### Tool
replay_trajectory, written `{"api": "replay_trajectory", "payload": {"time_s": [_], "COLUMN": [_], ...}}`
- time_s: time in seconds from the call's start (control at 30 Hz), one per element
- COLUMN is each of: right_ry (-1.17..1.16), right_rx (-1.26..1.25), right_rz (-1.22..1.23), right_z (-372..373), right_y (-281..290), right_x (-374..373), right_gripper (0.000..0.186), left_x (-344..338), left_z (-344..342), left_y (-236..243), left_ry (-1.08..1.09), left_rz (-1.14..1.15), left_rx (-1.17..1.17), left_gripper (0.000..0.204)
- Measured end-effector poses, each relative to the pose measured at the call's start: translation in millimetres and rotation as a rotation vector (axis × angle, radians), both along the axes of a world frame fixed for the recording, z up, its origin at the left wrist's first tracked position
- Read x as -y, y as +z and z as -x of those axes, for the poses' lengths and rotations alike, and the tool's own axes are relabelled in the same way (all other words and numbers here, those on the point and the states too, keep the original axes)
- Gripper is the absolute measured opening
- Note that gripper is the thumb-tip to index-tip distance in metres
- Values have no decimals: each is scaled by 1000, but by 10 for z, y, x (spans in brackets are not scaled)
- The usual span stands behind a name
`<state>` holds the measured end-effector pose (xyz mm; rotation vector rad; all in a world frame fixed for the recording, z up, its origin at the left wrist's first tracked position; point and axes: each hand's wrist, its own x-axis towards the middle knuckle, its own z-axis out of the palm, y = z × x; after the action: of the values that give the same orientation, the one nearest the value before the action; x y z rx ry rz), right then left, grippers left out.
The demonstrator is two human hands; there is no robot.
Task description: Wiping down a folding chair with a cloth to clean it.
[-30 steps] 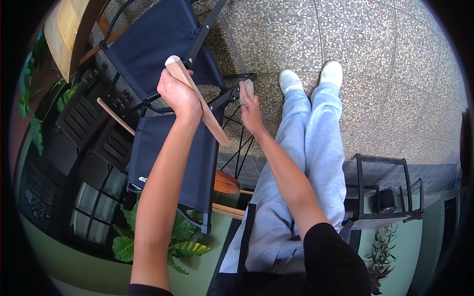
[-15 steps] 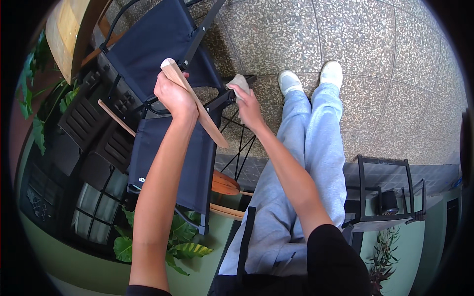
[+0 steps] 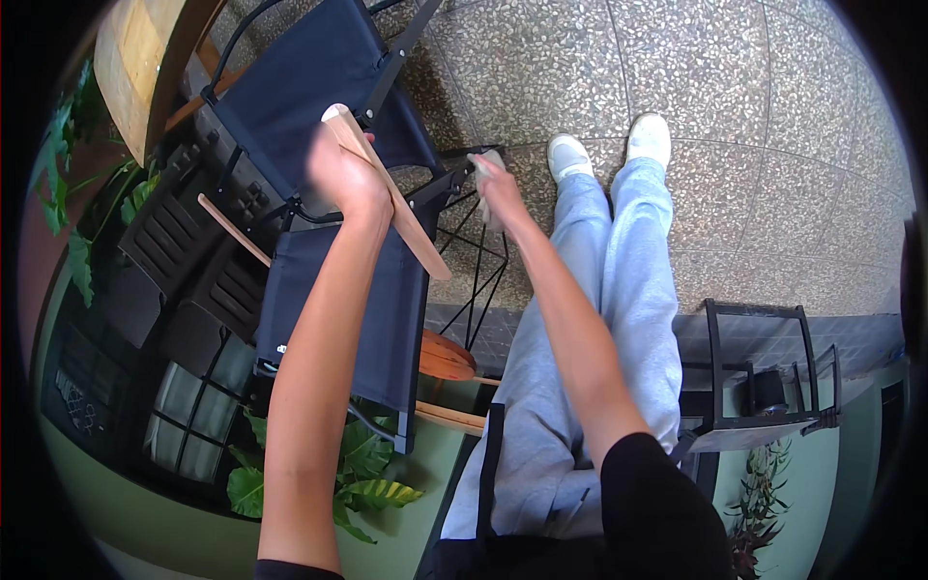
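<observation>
A folding chair with dark blue fabric and a black metal frame stands to my left. My left hand is closed around its near wooden armrest; a fingertip shows past the wood's far side, and motion smears the knuckles. In my right hand is a crumpled pale cloth, pinched beside the chair's black frame joint, just right of the armrest. The chair's other wooden armrest shows farther left.
Behind the chair are a round wooden tabletop, dark slatted chairs and leafy plants. A wooden stool seat with thin black wire legs lies close by. A black metal frame stands at right on the speckled stone floor.
My right hand has shifted slightly right and up with the cloth. The left hand keeps its hold on the armrest, its knuckles now blurred. The whole view has moved a little.
</observation>
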<state>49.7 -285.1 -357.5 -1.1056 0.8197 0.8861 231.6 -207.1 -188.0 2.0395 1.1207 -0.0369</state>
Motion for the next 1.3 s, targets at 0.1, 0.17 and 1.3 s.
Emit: {"api": "replay_trajectory", "payload": {"time_s": [0.1, 0.17, 1.3], "right_ry": [-100, -120, 328], "right_rx": [-122, -180, 401], "right_rz": [-287, -336, 177], "right_z": [-420, -467, -681], "right_y": [1180, 1395, 1918], "right_x": [86, 246, 230], "right_gripper": [69, 68, 31], "left_x": [-207, -10, -1], "left_z": [-49, -94, -80], "left_y": [230, 182, 83], "left_ry": [8, 7, -54], "left_rz": [-88, -101, -209], "left_rx": [6, -8, -22], "left_gripper": [41, 42, 47]}}
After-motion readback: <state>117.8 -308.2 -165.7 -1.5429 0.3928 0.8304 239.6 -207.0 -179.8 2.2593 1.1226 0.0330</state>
